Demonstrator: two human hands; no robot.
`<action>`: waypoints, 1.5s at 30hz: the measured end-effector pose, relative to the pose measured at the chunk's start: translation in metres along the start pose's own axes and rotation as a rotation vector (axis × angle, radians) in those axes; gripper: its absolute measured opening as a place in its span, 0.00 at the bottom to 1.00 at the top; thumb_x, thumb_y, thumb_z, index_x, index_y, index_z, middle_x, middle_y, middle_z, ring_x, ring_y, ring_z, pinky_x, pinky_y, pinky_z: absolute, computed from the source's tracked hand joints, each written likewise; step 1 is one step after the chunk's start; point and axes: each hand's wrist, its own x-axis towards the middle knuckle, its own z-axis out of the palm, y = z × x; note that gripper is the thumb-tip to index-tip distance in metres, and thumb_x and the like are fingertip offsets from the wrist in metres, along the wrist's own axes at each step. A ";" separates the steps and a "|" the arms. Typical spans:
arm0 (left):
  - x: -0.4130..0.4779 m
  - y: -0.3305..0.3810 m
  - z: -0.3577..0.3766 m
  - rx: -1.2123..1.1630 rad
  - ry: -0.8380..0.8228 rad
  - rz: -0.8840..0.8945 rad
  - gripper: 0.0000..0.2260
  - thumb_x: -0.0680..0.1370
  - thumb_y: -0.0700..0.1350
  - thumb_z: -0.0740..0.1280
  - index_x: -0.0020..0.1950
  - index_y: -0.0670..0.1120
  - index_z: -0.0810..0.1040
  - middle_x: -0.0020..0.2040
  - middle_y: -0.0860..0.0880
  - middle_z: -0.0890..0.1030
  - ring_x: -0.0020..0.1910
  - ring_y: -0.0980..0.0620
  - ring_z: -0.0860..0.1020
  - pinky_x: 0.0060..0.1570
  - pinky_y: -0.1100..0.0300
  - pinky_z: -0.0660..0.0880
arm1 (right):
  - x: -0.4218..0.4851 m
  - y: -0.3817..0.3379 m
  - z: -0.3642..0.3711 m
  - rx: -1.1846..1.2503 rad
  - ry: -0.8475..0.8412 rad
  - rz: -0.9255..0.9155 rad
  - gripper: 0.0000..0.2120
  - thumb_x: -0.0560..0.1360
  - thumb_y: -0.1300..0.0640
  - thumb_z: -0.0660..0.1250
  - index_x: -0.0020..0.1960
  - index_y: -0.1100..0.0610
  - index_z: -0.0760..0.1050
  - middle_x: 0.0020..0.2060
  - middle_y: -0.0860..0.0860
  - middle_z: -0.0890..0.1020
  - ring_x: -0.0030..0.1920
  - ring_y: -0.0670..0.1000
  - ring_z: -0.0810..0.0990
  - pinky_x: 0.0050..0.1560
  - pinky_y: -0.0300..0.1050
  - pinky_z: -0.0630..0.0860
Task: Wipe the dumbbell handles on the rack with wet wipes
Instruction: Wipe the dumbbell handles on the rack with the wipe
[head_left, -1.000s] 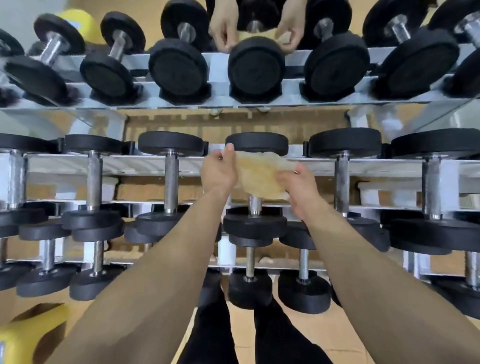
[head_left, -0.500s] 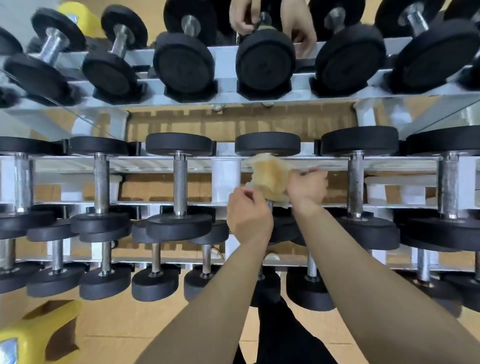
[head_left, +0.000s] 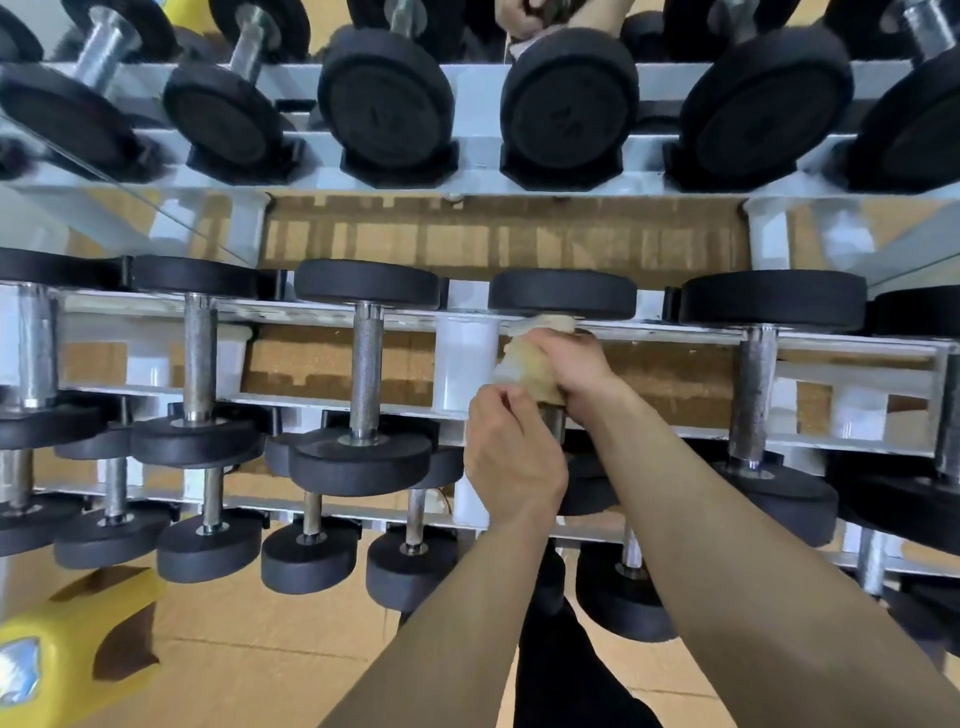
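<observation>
Right hand (head_left: 569, 364): fist clenched, knuckles up. Left hand (head_left: 506, 457): just below, fingers curled, thumb and forefinger pinched. Both forearms extended forward.

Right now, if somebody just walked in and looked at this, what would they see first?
Probably the two bare arms reaching in from the bottom: the right hand squeezes a crumpled yellowish wipe around a dumbbell handle in the middle of the rack, and the left hand is closed just below it. Next come the rows of black dumbbells, with big round ends lined up along the top.
</observation>
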 end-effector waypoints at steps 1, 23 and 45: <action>0.000 -0.001 0.000 -0.001 0.005 0.004 0.16 0.82 0.58 0.48 0.52 0.52 0.72 0.50 0.55 0.77 0.51 0.48 0.76 0.54 0.47 0.74 | 0.002 -0.003 -0.004 0.076 -0.084 0.045 0.02 0.73 0.60 0.72 0.42 0.59 0.81 0.35 0.53 0.85 0.37 0.53 0.83 0.38 0.45 0.79; -0.005 0.006 0.001 -0.017 0.050 -0.003 0.25 0.80 0.61 0.43 0.54 0.48 0.73 0.50 0.51 0.78 0.49 0.48 0.76 0.48 0.51 0.72 | -0.001 -0.004 -0.005 0.063 -0.067 0.129 0.20 0.64 0.50 0.81 0.51 0.58 0.81 0.41 0.53 0.86 0.40 0.52 0.86 0.45 0.48 0.84; -0.006 0.012 -0.002 0.032 0.021 0.011 0.26 0.78 0.63 0.41 0.53 0.49 0.72 0.50 0.51 0.78 0.49 0.46 0.76 0.51 0.45 0.74 | -0.005 -0.005 0.011 -0.096 0.238 -0.064 0.11 0.68 0.58 0.78 0.38 0.53 0.75 0.35 0.47 0.81 0.39 0.50 0.82 0.44 0.43 0.78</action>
